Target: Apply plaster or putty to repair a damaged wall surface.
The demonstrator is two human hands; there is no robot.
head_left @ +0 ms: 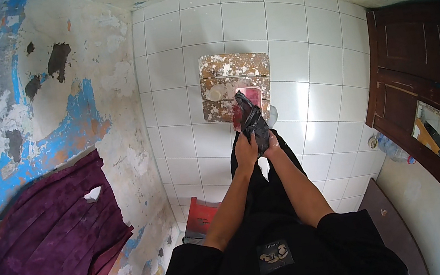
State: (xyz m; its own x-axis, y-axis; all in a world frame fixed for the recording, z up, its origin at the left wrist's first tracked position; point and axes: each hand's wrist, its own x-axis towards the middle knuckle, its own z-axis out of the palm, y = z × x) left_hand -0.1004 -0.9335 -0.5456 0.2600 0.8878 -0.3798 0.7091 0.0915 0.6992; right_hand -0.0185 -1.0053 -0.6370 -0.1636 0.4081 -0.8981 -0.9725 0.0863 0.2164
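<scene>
Landmark: wooden stool, paint-spattered, standing on the white tiled floor near the middle of the view.
Peeling wall: far left of the stool; patches of blue, grey and bare plaster.
Purple cloth: well left of and below the stool, draped in folds against the base of the peeling wall.
Red and grey item: on the floor, below and left of the stool, beside the person's left forearm; its kind cannot be told.
Left hand: just below the stool's near edge; fingers curled and pressed around the lower left side of the black plastic bag.
Black plastic bag: crumpled, held upright between both hands, overlapping the stool's lower right corner in the view.
Red object: behind the bag's top, over the stool's right part; whether it rests on the stool cannot be told.
Right hand: touching the bag's lower right side, next to the left hand; fingers closed against the plastic.
Clear plastic bottle: well right of and below the stool, lying at the foot of the door.
Dark wooden door: far right of the stool, panelled.
</scene>
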